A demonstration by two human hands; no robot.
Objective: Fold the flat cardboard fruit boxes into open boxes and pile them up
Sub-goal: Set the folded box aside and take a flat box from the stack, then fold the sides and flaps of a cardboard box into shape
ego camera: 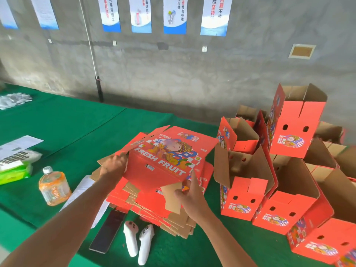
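Above the stack of flat red boxes (154,201), my left hand (113,164) and right hand (189,195) grip 1 flat red printed cardboard fruit box (165,158), fingers curled on opposite edges.

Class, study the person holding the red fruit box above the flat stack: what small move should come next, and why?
Probably push the sides apart to square it up: the held box looks only partly opened, the left hand grips one end, the right hand pinches a brown flap, and finished boxes stand open beside it.
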